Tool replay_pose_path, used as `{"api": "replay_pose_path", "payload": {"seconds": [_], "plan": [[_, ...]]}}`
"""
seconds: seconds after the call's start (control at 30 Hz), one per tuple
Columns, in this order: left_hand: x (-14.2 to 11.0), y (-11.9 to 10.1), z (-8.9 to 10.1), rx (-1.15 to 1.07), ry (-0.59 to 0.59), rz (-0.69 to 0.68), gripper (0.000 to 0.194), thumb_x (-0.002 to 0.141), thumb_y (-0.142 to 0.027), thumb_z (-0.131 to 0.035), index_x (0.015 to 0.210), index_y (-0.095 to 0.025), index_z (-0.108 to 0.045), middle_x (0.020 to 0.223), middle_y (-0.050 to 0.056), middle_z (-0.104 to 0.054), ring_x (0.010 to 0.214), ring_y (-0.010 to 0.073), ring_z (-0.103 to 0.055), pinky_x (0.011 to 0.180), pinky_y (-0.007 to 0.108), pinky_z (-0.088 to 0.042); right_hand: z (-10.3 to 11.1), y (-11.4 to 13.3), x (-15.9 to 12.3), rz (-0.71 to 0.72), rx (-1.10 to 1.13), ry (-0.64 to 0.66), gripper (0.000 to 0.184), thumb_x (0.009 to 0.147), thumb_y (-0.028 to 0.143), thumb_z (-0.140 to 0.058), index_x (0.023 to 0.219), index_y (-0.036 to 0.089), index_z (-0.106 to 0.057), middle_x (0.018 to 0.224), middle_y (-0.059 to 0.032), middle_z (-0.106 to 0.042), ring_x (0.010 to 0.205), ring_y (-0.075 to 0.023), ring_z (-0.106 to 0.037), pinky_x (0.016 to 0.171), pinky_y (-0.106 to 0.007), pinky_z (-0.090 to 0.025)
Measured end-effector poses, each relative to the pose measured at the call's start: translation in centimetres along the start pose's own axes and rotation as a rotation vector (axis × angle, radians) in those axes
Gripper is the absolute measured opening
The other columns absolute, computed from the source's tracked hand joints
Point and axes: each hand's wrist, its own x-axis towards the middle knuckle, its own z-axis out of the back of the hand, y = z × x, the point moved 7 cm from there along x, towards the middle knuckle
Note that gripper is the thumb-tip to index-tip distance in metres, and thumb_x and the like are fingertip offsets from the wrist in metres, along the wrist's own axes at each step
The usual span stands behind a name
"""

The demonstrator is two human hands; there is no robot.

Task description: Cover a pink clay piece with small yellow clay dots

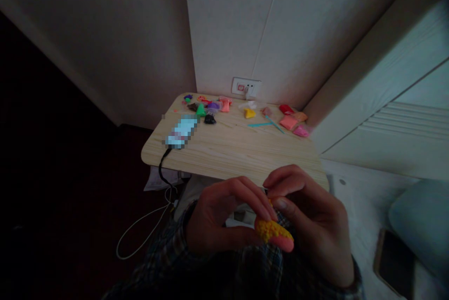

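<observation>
Between its thumb and fingers, my left hand (229, 216) grips a modelling clay piece (273, 234). Bumpy yellow clay covers its upper part, and smooth pink clay shows at the lower right end. Close beside it, my right hand (308, 216) is closed in a pinch. A speck of yellow clay (271, 202) shows at the right thumb tip, mostly hidden by fingers. Both hands are raised in front of my body, just off the near edge of the wooden table (224, 150).
Several clay packets lie along the table's back, among them a yellow one (249, 113), a black one (210, 119) and a pink one (288, 122). Blue tools (274, 124) lie there. A lit phone (182, 132) with a cable is at left; a dark phone (394, 262) lies at right.
</observation>
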Motion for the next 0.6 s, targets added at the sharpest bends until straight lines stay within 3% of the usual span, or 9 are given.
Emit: {"api": "replay_pose_path", "payload": {"seconds": [0.33, 0.6], "plan": [[0.1, -0.1, 0.0, 0.023, -0.01, 0.025, 0.015, 0.088, -0.02, -0.083, 0.098, -0.021, -0.073, 0.087, 0.002, -0.07, 0.084, 0.0145, -0.071, 0.08, 0.027, -0.059, 0.1, 0.3, -0.2, 0.055, -0.062, -0.012, 0.017, 0.096, 0.034, -0.077, 0.08, 0.028, -0.076, 0.082, 0.0003, -0.072, 0.078, -0.0157, -0.064, 0.069, -0.027, -0.05], [0.0, 0.0, 0.0, -0.007, -0.008, 0.028, 0.018, 0.086, -0.016, -0.084, 0.101, -0.021, -0.074, 0.09, 0.002, -0.074, 0.085, 0.0148, -0.072, 0.078, 0.027, -0.058, 0.1, -0.8, 0.1, -0.073, 0.113, -0.074, 0.019, 0.093, 0.04, -0.079, 0.08, 0.027, -0.075, 0.079, -0.0002, -0.07, 0.075, -0.0153, -0.063, 0.067, -0.024, -0.051]]}}
